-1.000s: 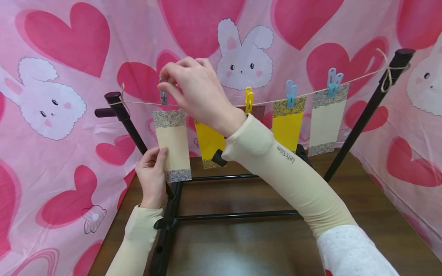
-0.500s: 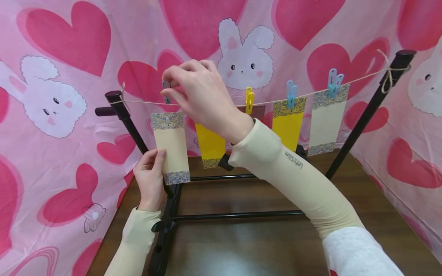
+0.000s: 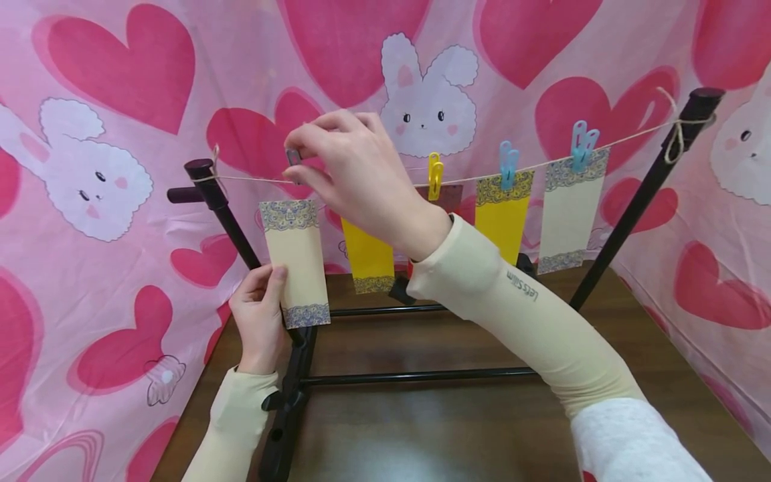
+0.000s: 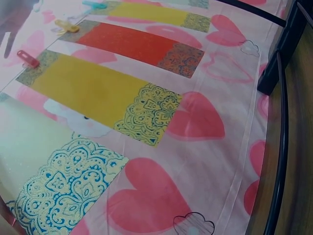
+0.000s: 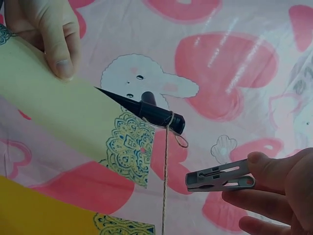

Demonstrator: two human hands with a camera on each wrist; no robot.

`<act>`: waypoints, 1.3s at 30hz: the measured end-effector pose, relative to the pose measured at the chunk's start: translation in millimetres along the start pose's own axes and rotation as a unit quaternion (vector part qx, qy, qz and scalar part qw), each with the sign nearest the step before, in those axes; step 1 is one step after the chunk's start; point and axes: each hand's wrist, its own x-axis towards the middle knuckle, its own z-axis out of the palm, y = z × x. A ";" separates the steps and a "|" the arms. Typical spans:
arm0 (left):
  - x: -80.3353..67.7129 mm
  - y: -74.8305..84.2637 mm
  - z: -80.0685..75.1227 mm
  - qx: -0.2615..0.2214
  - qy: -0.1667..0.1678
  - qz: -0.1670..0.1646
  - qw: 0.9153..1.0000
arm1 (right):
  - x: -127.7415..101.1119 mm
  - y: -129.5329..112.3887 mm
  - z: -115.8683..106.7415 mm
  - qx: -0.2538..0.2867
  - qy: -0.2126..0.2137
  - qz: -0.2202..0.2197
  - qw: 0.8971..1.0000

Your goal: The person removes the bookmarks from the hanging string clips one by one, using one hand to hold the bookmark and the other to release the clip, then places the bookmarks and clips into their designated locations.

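Observation:
Between its thumb and fingertips my left hand holds a cream paper card with blue lace-patterned ends by its left edge. The card hangs upright, its top edge a little below the twine line. Higher up, my right hand pinches a grey clothespin by its handle end. In the right wrist view the clothespin's nose points toward the twine, apart from it and from the card. A yellow card hangs just right of the cream one, its top hidden by my right hand in the head view.
A red clothespin holds that yellow card. Further right hang a red card, another yellow card and a white card, under yellow and blue clothespins. The twine runs between black posts of a frame on a brown table.
My left hand has drawn the cream card slightly down and left, away from the twine. My right hand has shifted slightly right and down, still pinching the grey clothespin.

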 end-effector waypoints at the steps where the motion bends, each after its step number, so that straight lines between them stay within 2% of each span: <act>1: -0.4 0.5 -0.4 -0.001 -0.001 0.001 1.000 | -0.5 0.2 -0.1 -0.001 -0.001 0.000 1.000; 11: -4.6 1.2 -2.5 -0.017 -0.003 0.008 1.000 | -7.4 0.9 -0.8 -0.011 -0.011 -0.006 1.000; 15: -6.0 1.1 -3.3 -0.014 -0.002 0.008 1.000 | -11.9 2.5 -1.2 -0.009 0.001 -0.016 1.000; 20: -7.7 1.6 -4.7 -0.012 -0.003 0.008 1.000 | -17.7 6.3 -0.4 0.010 0.028 -0.022 0.999; 26: -10.5 2.5 -6.3 -0.012 -0.009 0.004 1.000 | -25.4 7.2 -2.2 0.042 0.032 -0.016 0.998; 39: -14.5 2.8 -8.0 -0.009 -0.002 0.006 1.000 | -49.0 9.3 -5.9 0.059 0.049 -0.031 0.997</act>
